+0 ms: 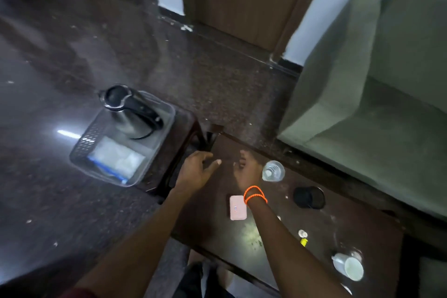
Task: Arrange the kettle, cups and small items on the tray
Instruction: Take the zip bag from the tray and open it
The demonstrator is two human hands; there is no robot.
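The dark table (pixel 278 203) carries a bottle (pixel 273 171), pink phone (pixel 238 207), and cup (pixel 349 266).

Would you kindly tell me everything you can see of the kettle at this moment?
The kettle is a steel-bodied electric one with a black lid rimmed in metal and a black handle on its right side. It stands upright, lid closed, at the far end of a clear plastic tray that rests on a small dark side table. A dark cord curls round its base. White packets lie nearer in the tray, apart from it. Neither hand touches it.
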